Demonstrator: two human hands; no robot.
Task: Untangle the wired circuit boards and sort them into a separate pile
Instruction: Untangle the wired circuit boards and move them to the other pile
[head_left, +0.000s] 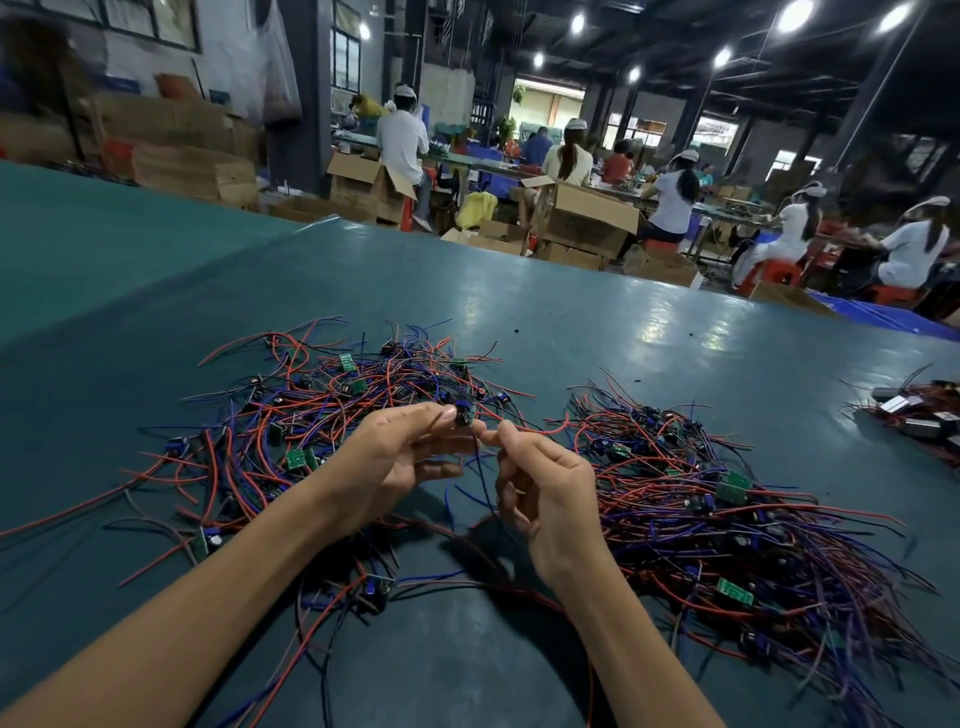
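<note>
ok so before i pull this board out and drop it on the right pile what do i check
1. Left hand grips the small wired circuit board: ok.
2. Right hand pinches one of the board's wires: ok.
3. Those wires free of the tangled pile of red, blue and black wires: cannot tell, they hang down toward it.
4. Sorted pile of boards with combed wires lies to the right, beside the right hand: ok.
5. Far-right group with silver parts kept apart from both piles: ok.
</note>
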